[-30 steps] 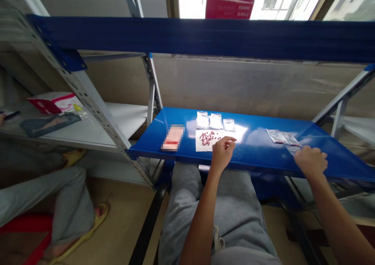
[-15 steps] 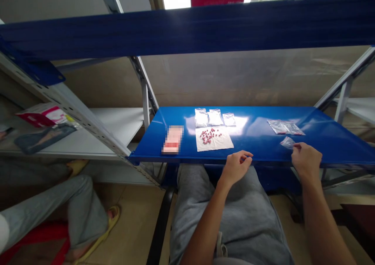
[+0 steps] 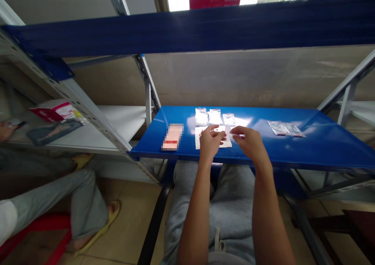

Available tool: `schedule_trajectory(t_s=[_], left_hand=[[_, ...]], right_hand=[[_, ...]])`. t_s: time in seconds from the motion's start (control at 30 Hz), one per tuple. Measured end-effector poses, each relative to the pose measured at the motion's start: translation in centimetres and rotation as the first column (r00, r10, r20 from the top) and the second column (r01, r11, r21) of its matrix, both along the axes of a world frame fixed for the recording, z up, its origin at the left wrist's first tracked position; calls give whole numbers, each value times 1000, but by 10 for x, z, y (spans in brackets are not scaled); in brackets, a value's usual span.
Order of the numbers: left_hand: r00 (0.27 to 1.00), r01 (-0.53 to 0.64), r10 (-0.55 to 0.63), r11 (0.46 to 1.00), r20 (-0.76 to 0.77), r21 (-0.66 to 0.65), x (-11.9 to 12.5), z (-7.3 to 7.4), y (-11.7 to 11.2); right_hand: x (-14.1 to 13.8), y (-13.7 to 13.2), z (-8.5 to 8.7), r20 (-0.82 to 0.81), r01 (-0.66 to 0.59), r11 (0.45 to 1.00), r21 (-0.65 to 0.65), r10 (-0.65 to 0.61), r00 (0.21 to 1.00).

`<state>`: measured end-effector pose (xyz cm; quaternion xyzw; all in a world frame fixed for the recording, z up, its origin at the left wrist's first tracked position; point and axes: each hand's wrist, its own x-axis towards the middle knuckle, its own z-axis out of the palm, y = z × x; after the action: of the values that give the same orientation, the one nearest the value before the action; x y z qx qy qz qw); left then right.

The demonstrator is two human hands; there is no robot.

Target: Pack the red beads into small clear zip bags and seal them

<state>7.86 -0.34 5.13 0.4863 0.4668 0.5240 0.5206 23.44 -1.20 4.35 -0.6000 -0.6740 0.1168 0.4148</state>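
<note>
A small clear zip bag [image 3: 227, 131] with a reddish edge is held upright between my two hands, above the white cloth [image 3: 198, 143]. My left hand [image 3: 210, 140] is closed, its thumb and fingertips at the bag's left side. From the other side, my right hand [image 3: 248, 140] pinches the bag with bent fingers. Small red beads lie on the cloth, mostly hidden behind my left hand. Just behind the cloth, filled silvery zip bags [image 3: 201, 117] lie in a row.
A blurred-out pinkish object [image 3: 172, 136] lies on the left of the blue shelf [image 3: 293, 149]. Flat zip bags [image 3: 285, 128] lie to the right. A blue beam [image 3: 187, 32] crosses above. At the left, another person's leg [image 3: 84, 202] and hand [image 3: 7, 131] show.
My right hand has brought the small zip bag from the right of the shelf to the cloth. My left hand has moved left and forward to meet it.
</note>
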Motion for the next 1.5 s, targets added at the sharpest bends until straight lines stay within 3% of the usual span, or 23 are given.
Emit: schedule_trajectory(t_s=[0.17, 0.33, 0.47, 0.7, 0.83, 1.13, 1.5], left_hand=[[987, 107, -90, 987, 136, -120, -20, 2, -3], [979, 162, -143, 978, 147, -129, -23, -14, -13], [986, 133, -120, 985, 115, -108, -23, -25, -11], [977, 154, -147, 987, 156, -35, -28, -23, -8], [970, 194, -191, 981, 150, -2, -30, -15, -9], [965, 239, -244, 969, 100, 63, -23, -12, -12], [971, 223, -229, 970, 71, 94, -14, -17, -12]], right_hand=[[-20, -5, -2, -73, -14, 999, 32, 16, 997], [-22, -14, -19, -39, -74, 997, 33, 75, 996], [-12, -13, -25, 15, -57, 998, 15, 56, 998], [-6, -23, -4, -69, -190, 981, -37, 188, 980], [-11, -27, 9, -139, -176, 983, -43, 168, 976], [-17, -23, 12, -173, -148, 985, -90, 131, 976], [-14, -27, 19, -211, -283, 950, -130, 253, 944]])
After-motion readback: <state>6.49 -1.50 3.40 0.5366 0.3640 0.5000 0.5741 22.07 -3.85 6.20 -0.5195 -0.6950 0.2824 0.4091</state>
